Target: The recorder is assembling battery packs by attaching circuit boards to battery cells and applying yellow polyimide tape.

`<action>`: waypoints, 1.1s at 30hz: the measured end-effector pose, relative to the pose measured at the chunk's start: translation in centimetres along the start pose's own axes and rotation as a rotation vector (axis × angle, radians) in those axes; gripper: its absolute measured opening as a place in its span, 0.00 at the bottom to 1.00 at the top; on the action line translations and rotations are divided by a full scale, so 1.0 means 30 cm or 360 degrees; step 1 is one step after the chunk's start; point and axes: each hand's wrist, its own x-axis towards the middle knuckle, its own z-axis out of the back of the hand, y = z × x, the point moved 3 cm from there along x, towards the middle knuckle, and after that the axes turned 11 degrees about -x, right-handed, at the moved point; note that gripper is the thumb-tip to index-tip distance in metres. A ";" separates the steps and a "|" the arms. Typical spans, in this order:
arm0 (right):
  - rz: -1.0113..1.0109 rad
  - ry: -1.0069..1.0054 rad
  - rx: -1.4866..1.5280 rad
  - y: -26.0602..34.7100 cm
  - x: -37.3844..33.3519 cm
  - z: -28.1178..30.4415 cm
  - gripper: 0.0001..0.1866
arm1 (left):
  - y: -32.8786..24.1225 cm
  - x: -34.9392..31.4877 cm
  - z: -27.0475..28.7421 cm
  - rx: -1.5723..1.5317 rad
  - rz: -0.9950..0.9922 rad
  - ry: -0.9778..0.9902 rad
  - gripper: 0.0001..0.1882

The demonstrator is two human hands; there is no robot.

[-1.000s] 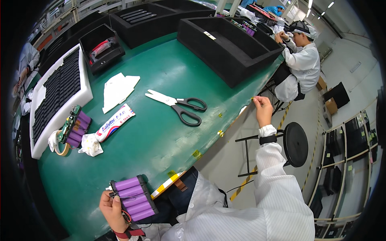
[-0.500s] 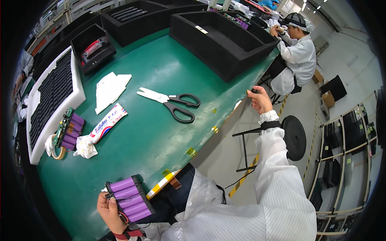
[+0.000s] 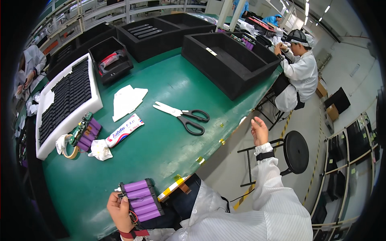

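My left hand (image 3: 120,211) grips the left end of a purple battery pack (image 3: 142,201) at the near edge of the green table. The pack has several purple cells in black end frames, with thin dark and red wires by my fingers. My right hand (image 3: 259,131) is raised beyond the table's right edge, fingers curled into a pinch; anything between the fingertips is too small to make out. Black-handled scissors (image 3: 183,116) lie on the table, blades pointing left. To their left are a white glue tube (image 3: 125,130) and a crumpled white tissue (image 3: 100,150).
A second purple pack with a green circuit board (image 3: 86,132) stands beside a tape roll (image 3: 71,152) and a white foam tray (image 3: 96,90) of black parts. White sheets (image 3: 129,100), black foam bins (image 3: 229,64) and yellow tape bits lie farther off. A stool (image 3: 296,152) and a seated co-worker (image 3: 299,76) are at right.
The whole view has shifted, so the table's things sit lower and farther right. My right hand has come back somewhat toward my body. My left hand still holds the battery pack.
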 end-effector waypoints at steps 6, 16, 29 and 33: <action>-0.0093 -0.0014 0.0187 0.053 -0.031 -0.003 0.14 | -0.002 0.004 0.002 -0.0008 -0.0012 -0.0005 0.06; -0.0092 0.0190 0.0231 0.053 0.016 0.039 0.09 | -0.004 0.001 0.000 -0.0019 -0.0024 -0.0009 0.07; -0.0167 0.0170 0.0279 0.047 0.014 0.023 0.10 | 0.008 0.001 0.011 -0.0037 -0.0003 -0.0008 0.07; -0.0014 0.0083 0.0318 0.033 0.023 0.029 0.13 | 0.002 0.001 0.004 -0.0025 -0.0011 0.0015 0.07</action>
